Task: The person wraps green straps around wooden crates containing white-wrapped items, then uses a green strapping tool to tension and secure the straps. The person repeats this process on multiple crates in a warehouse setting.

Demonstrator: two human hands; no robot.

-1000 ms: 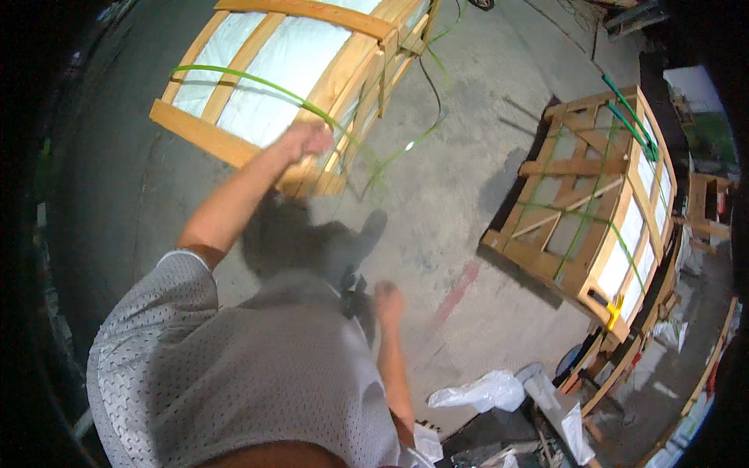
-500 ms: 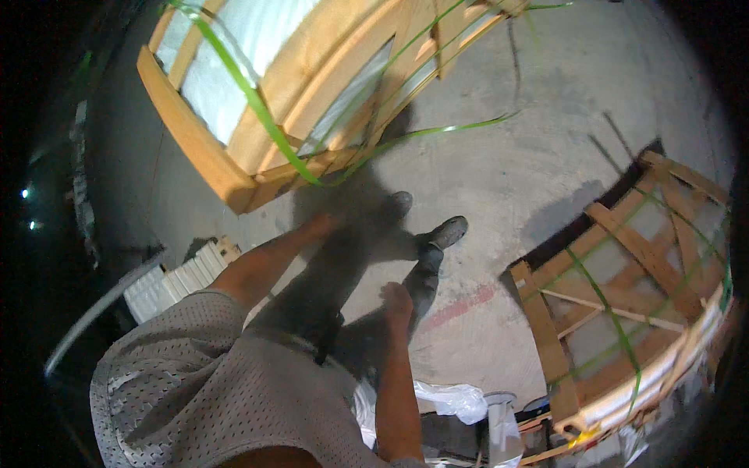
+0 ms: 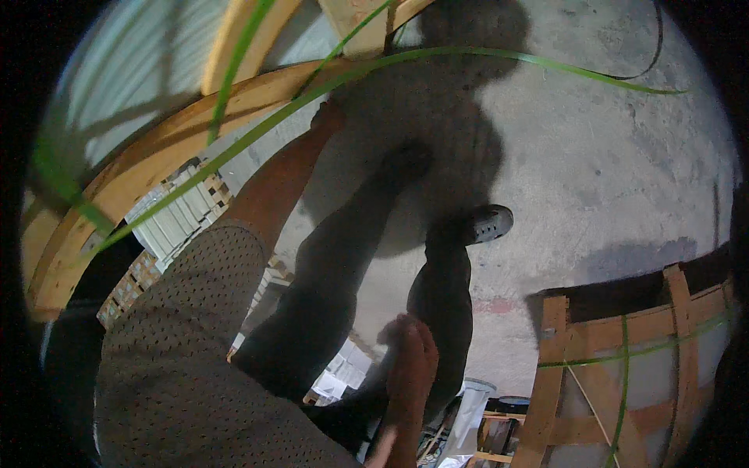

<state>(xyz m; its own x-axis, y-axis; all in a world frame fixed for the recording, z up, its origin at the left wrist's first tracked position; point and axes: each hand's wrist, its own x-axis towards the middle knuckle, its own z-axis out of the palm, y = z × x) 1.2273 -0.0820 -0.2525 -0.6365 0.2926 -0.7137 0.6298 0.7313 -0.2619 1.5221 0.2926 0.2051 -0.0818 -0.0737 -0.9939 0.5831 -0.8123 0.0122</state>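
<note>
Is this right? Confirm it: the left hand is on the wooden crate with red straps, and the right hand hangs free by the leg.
Not quite. The straps are green, not red, as the head view shows. The rest stands: the left hand is at the wooden crate, and the right hand hangs free by the leg, holding nothing.

Bare concrete floor [image 3: 624, 179] lies open right of the left hand [image 3: 329, 117]; wooden crate frame [image 3: 168, 144] and green strap [image 3: 468, 56] crowd it.

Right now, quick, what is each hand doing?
Left hand: on the wooden crate frame; grip cannot be told.
Right hand: hangs free, holding nothing.
</note>
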